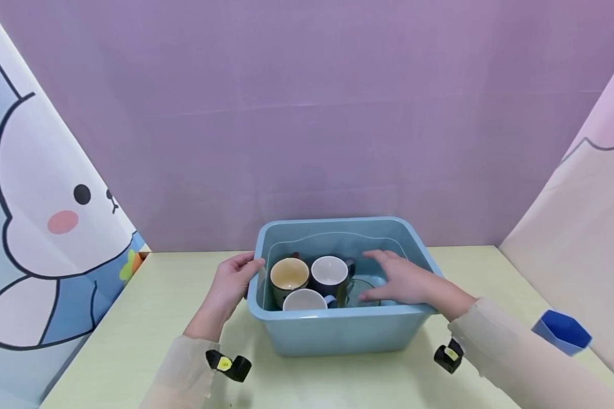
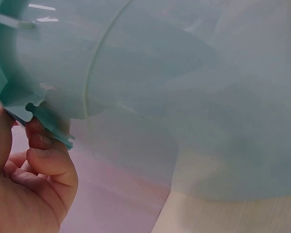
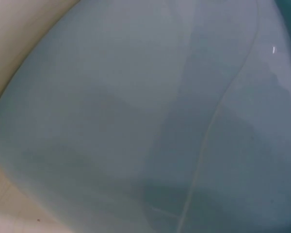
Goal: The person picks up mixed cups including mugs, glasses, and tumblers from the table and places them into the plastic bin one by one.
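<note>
On the table stands a light blue plastic bin (image 1: pixel 337 332). My left hand (image 1: pixel 231 282) grips its left rim, and the left wrist view shows the fingers (image 2: pixel 51 162) curled under the rim's edge. Inside the bin, on the left, are a mug with a cream interior (image 1: pixel 289 274), a dark mug with a white interior (image 1: pixel 330 271) and a white-lined mug with a light blue handle (image 1: pixel 305 300). My right hand (image 1: pixel 401 279) reaches over the right side, fingers spread, thumb overlapping a clear greenish glass (image 1: pixel 357 289). The right wrist view shows only the bin's outer wall (image 3: pixel 136 107).
A small blue hexagonal container (image 1: pixel 563 331) stands at the table's right side. Behind the pale yellow table (image 1: pixel 184 289) hangs a purple cloth (image 1: pixel 307 142). Printed cartoon sheets flank it, one on the left (image 1: pixel 36 199) and one on the right (image 1: pixel 588 227).
</note>
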The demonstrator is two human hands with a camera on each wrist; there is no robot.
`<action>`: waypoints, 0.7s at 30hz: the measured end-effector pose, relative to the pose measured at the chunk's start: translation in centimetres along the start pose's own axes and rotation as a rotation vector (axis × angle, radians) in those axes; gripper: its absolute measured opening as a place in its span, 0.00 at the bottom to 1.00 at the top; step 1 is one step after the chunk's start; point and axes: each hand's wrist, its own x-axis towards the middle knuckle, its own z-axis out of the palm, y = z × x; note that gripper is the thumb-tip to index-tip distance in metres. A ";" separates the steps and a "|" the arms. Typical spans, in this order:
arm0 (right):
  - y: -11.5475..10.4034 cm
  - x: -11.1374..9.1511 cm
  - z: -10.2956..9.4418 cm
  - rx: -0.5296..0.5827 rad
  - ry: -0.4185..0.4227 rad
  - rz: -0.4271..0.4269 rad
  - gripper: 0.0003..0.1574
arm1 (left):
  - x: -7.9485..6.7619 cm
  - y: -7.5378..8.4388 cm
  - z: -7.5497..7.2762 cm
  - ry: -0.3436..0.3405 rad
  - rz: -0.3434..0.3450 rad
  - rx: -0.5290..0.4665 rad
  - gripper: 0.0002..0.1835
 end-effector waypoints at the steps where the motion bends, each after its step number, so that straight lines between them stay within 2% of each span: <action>1: 0.0 -0.1 -0.1 0.003 0.008 -0.002 0.61 | 0.0 0.0 0.0 0.001 -0.002 0.001 0.21; 21: 0.8 -1.9 -1.2 0.060 0.136 -0.060 0.58 | 0.1 -0.2 0.2 0.009 -0.002 0.012 0.22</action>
